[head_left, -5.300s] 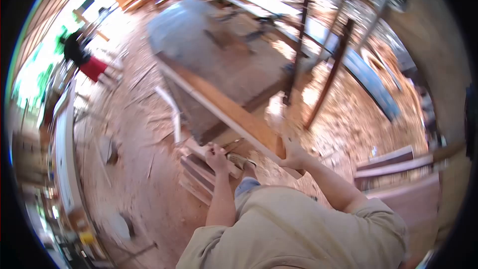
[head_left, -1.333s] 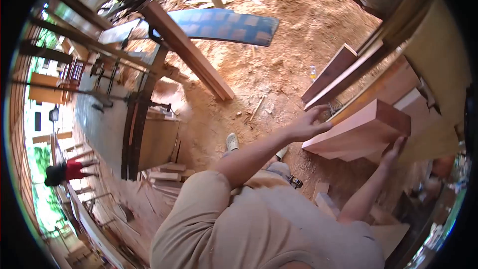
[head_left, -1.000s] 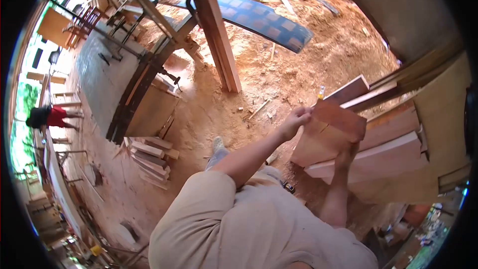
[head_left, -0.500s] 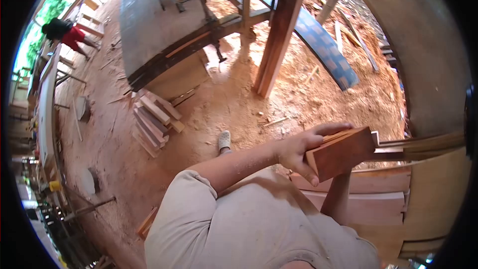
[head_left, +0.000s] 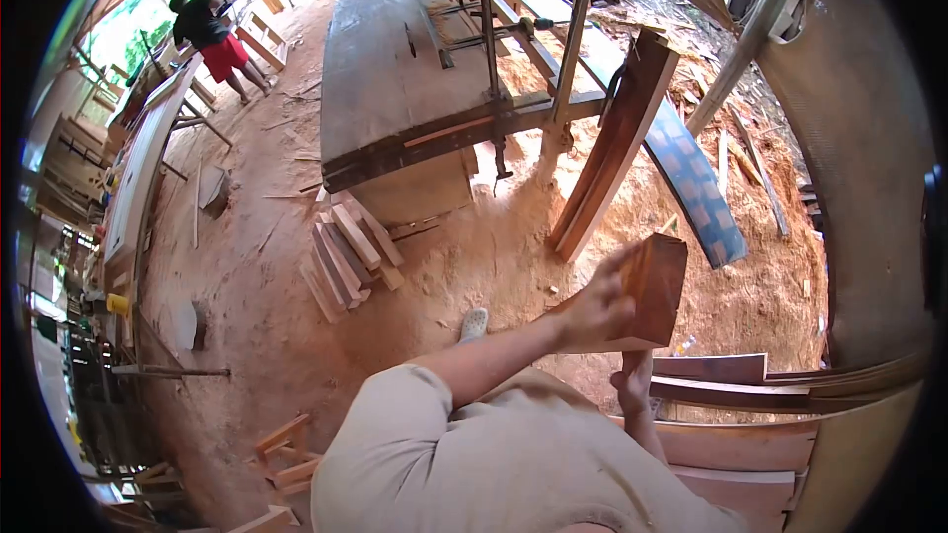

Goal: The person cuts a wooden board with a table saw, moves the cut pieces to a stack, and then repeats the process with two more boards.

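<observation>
A reddish-brown wooden block (head_left: 660, 291) is held up in front of my chest, its long faces tilted upright. My left hand (head_left: 599, 308) is closed against its left side, the fingers somewhat blurred. Below the block's lower end is my right hand (head_left: 632, 380), gripping it from underneath; most of its fingers are hidden behind the wood and the thumb shows at the left.
A wide workbench (head_left: 395, 69) with clamps stands ahead, a dark timber post (head_left: 617, 143) leaning by it. Cut wood strips (head_left: 346, 252) lie on the sawdust floor. Boards (head_left: 731, 444) are stacked at right. Another person (head_left: 212, 39) works far left.
The block has turned from lying sideways to more upright, and my right hand now shows beneath it. The whole view has shifted, with the workbench and floor items appearing lower and farther right.
</observation>
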Tool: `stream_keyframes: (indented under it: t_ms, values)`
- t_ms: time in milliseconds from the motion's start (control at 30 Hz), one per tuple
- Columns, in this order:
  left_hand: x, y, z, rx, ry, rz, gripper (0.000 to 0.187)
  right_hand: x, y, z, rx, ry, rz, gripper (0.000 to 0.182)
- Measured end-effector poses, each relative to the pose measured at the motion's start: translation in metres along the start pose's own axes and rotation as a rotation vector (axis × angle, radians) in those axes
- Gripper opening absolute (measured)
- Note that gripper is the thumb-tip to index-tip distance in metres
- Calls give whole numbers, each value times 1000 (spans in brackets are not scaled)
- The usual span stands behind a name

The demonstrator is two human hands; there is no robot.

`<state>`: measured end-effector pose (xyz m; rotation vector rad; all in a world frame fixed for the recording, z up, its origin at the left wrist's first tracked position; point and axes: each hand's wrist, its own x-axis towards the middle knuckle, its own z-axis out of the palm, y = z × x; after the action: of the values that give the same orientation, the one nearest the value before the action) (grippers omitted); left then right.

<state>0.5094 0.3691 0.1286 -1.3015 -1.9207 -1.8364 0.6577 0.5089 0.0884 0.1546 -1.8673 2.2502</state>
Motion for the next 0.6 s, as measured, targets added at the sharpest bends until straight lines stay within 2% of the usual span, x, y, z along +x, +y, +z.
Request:
stream_keyframes:
  t_ms: [67,100,133,167,200,233,267,333,367,400,433,467,500,533,567,600]
  values:
    - [36,-34,3,-248,105,-419,82,-8,30,9,-309,277,-20,79]
    - [55,-64,4,-484,-34,-603,92,-11,58,4,-319,289,-31,79]
    - [71,-94,9,-717,-188,-778,102,-12,91,-5,-518,430,-42,90]
    - [81,-113,22,-758,-267,-862,109,-10,105,-14,-716,575,-53,100]
    - [91,-129,37,-794,-348,-947,117,0,93,-11,-727,594,-69,100]
    - [92,-142,58,-734,-282,-1091,113,14,66,5,-580,637,-38,97]
    - [99,-86,52,-621,-180,-1063,108,22,49,12,-429,677,-1,94]
    - [83,-161,75,-923,-510,-975,101,13,40,-9,-421,642,-46,95]
    - [85,-130,74,-929,-522,-982,101,5,36,-24,-324,625,-35,77]
    - [79,-94,70,-759,-392,-1013,93,-2,33,-43,-221,602,-25,59]
    - [72,-56,62,-583,-264,-1038,87,-16,38,-79,-296,487,137,38]
    - [60,-42,64,-504,-266,-838,72,-25,41,-96,-275,531,205,25]
    - [23,-98,108,-748,-74,-853,62,-32,57,-120,-310,477,169,28]
    - [15,-68,106,-570,37,-762,58,-34,71,-141,-350,418,126,30]
    - [10,-35,91,-544,-10,-899,47,-34,72,-149,-347,417,124,30]
    - [-5,-23,80,-299,-65,-653,40,-33,73,-153,-202,369,263,31]
